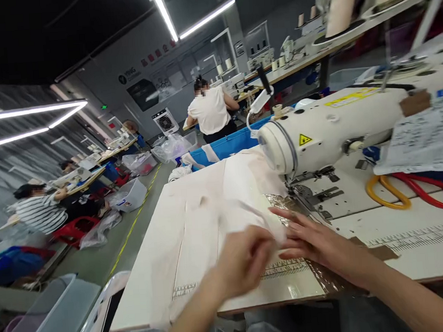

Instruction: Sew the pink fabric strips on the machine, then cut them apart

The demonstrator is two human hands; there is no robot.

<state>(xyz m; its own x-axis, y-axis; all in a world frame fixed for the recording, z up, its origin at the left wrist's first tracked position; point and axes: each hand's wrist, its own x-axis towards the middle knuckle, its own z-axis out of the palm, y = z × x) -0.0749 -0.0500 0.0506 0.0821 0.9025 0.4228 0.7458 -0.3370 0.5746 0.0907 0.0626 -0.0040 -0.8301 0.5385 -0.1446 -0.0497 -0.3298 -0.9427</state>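
My left hand (pixel 245 260), smeared by motion, is curled closed at the near edge of a thin pale fabric piece (pixel 244 217) and appears to pinch it. Beside it, my right hand (pixel 312 238) lies with fingers stretched out, the fingertips by the fabric's right edge and over clear tape on the table. Just beyond the right hand stands a white sewing machine (pixel 318 134), its needle and presser foot close to the fabric. More pale fabric spreads toward the machine head; its exact outline is blurred.
Scissors with a red and a yellow handle (pixel 428 189) lie at the right under a paper sheet (pixel 424 139). Printed rulers (pixel 420 238) run along the white table (pixel 146 287). A blue cloth bin (pixel 227 143) stands behind. Co-workers sit at other machines; plastic tubs (pixel 46 320) are at left.
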